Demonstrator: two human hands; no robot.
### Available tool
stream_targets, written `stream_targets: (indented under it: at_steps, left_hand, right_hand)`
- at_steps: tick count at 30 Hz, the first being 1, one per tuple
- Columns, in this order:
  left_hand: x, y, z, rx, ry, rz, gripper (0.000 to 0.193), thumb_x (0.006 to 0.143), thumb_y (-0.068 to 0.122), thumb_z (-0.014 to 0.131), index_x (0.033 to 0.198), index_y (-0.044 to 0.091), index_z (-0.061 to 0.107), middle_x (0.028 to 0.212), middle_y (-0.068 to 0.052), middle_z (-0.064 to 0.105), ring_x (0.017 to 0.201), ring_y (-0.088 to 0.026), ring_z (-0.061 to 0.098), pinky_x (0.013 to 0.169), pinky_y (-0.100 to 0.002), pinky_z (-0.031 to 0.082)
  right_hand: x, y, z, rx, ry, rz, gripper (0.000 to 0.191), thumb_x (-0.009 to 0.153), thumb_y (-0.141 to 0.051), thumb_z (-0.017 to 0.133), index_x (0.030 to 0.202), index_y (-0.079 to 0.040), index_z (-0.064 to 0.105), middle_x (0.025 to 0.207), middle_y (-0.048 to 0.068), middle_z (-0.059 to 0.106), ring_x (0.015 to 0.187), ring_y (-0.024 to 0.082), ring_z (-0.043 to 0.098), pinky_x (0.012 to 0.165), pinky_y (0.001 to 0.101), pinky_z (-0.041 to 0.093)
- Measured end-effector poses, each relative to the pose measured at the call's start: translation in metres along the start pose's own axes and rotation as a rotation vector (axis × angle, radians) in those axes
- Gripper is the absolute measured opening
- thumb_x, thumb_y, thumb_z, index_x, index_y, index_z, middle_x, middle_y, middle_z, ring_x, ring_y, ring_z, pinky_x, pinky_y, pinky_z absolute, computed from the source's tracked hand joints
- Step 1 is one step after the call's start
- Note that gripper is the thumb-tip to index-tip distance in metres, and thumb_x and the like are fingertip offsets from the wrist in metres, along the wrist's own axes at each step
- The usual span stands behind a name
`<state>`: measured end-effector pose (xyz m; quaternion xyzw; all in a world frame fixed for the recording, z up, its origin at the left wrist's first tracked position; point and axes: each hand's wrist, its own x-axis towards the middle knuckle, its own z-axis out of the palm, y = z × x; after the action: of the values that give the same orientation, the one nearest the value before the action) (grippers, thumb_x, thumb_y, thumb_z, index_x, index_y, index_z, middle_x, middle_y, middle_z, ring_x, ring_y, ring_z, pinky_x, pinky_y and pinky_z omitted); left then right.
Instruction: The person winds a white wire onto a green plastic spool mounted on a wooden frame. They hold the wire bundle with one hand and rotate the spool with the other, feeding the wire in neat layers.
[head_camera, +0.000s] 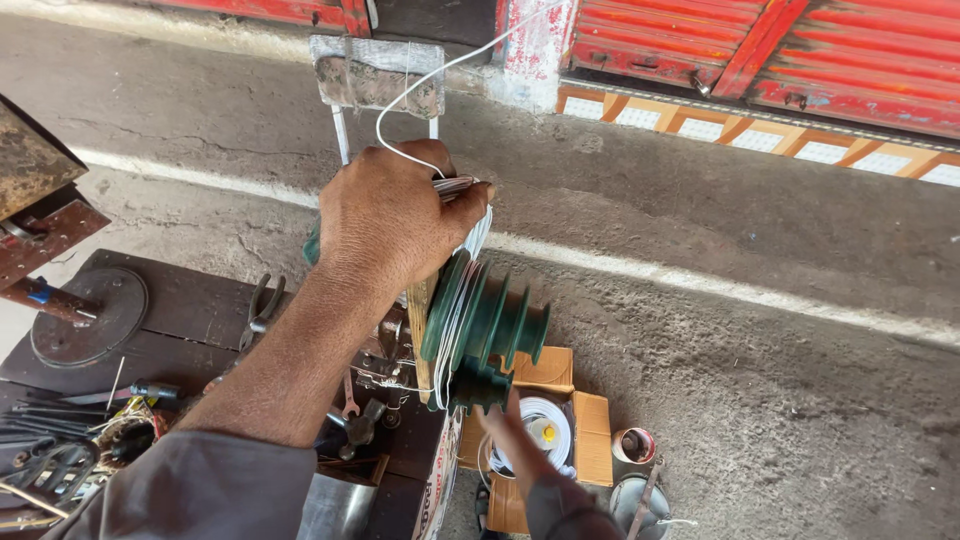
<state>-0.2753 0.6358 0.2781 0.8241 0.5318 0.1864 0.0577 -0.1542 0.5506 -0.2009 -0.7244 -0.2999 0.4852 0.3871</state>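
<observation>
Left hand (395, 222) grips ribbed green former (487, 330); white wire (452, 62).

Pliers (262, 310) and a hammer (358, 425) lie on the dark workbench (190, 300); red shutters (800, 50) stand behind.

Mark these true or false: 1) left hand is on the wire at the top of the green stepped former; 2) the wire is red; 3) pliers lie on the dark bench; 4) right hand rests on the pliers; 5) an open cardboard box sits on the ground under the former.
1) True: the left hand closes its grip on the white wire atop the green stepped former.
2) False: the wire is white.
3) True: the pliers lie on the dark bench.
4) False: the right hand is low beside the former, apart from the pliers.
5) True: the cardboard box holds a wire coil.
</observation>
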Motion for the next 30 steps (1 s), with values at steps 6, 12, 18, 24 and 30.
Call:
stream_targets:
  at_steps: [6,12,18,24,30]
  left_hand:
    - [0.001,-0.002,-0.004,-0.005,0.002,0.002,0.049,0.09,0.063,0.069,0.097,0.016,0.074,0.078,-0.007,0.075,0.079,-0.025,0.075,0.069,-0.046,0.062]
    - [0.0,0.002,-0.011,-0.046,-0.042,-0.023,0.048,0.089,0.062,0.069,0.102,0.016,0.073,0.084,-0.01,0.076,0.084,-0.028,0.076,0.074,-0.046,0.062]
    - [0.001,0.001,-0.016,-0.045,-0.032,-0.013,0.049,0.087,0.062,0.071,0.103,0.016,0.073,0.089,-0.012,0.075,0.091,-0.032,0.074,0.08,-0.05,0.06]
    - [0.0,-0.003,-0.011,-0.062,-0.034,0.017,0.047,0.088,0.061,0.069,0.102,0.016,0.073,0.082,-0.011,0.076,0.084,-0.029,0.076,0.074,-0.047,0.061]
    - [-0.002,-0.004,-0.007,-0.077,-0.008,0.034,0.045,0.088,0.061,0.07,0.093,0.016,0.072,0.076,-0.008,0.074,0.077,-0.027,0.075,0.067,-0.047,0.061]
  right_hand:
    - [-0.139,-0.029,0.012,-0.509,0.108,-0.58,0.022,0.096,-0.026,0.071,0.08,-0.012,0.069,0.071,0.004,0.068,0.055,0.016,0.062,0.046,0.0354,0.053]
    - [-0.186,-0.163,-0.046,-0.985,0.29,-1.348,0.015,0.089,-0.009,0.076,0.077,-0.014,0.067,0.073,0.002,0.068,0.064,0.009,0.062,0.052,0.0271,0.055]
    - [-0.231,-0.288,-0.113,-1.045,0.515,-1.853,0.015,0.089,-0.02,0.085,0.084,-0.02,0.07,0.079,0.0,0.065,0.071,0.011,0.063,0.057,0.0241,0.055]
    - [-0.102,-0.336,-0.165,-0.456,0.345,-1.322,0.031,0.08,-0.031,0.089,0.079,-0.009,0.067,0.075,0.001,0.067,0.065,0.01,0.062,0.055,0.0296,0.054]
    - [0.063,-0.173,-0.097,0.195,-0.116,-0.499,0.025,0.088,-0.033,0.078,0.085,-0.011,0.068,0.07,0.002,0.067,0.056,0.011,0.059,0.047,0.0297,0.051]
